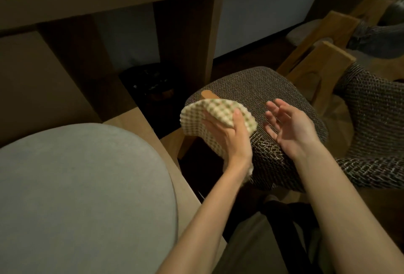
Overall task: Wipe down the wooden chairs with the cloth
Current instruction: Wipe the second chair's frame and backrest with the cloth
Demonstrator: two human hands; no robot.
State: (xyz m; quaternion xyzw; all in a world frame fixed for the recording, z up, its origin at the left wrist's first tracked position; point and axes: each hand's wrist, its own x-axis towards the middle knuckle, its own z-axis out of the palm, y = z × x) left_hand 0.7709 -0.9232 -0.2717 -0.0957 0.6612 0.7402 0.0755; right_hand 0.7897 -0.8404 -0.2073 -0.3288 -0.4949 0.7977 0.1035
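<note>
- Two hands hover at the chair seat [262,90]: the left hand [226,137] grips the cloth [216,109] at the seat's left edge, thumb folded over it.
- Right hand [288,129] hangs empty above the seat's middle, palm up, fingers spread and relaxed.
- Waffle-textured cloth looks soft, light and floppy; probably best bunched in the palm, not pinched by a corner.
- Wooden frame [325,59] rises behind the seat, the likely surface to wipe.
</note>
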